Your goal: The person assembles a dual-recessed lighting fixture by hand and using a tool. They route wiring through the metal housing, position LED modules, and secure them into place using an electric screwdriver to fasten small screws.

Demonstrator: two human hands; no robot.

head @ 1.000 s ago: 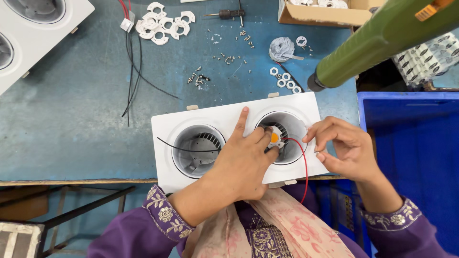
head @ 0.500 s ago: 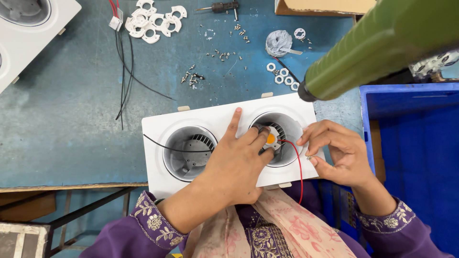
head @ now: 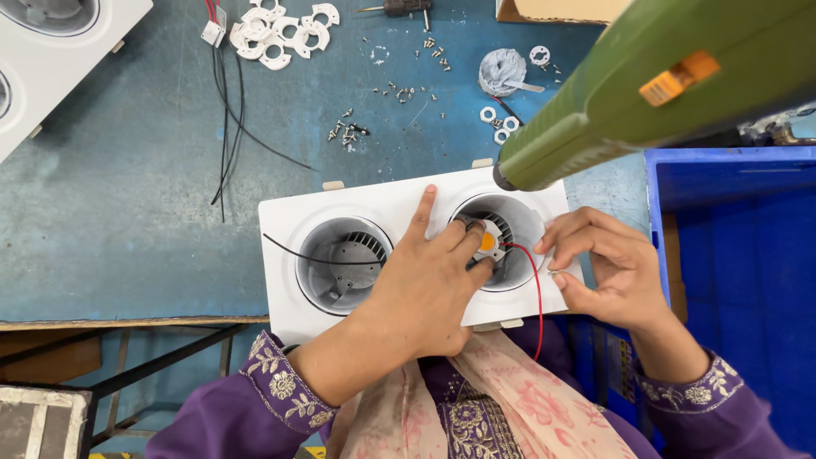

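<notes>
Fingers (head: 463,242) of the left hand (head: 416,293) are pinching a small orange-centred LED module (head: 487,242) inside the right opening of a white twin downlight housing (head: 387,208) lying on the blue bench (head: 127,187). Right hand (head: 616,272) is gripping something tiny — unclear what — beside a red wire (head: 538,289). Green power screwdriver (head: 646,85) is hanging above — loose screws (head: 348,132) beyond.

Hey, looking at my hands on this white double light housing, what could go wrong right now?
1. The red wire loops loose beside your right hand; it might snag.
2. Your left hand presses the small yellow-centred part inside the right opening; a slip could shift it.
3. The white housing overhangs the table edge and might tip toward your lap.
</notes>
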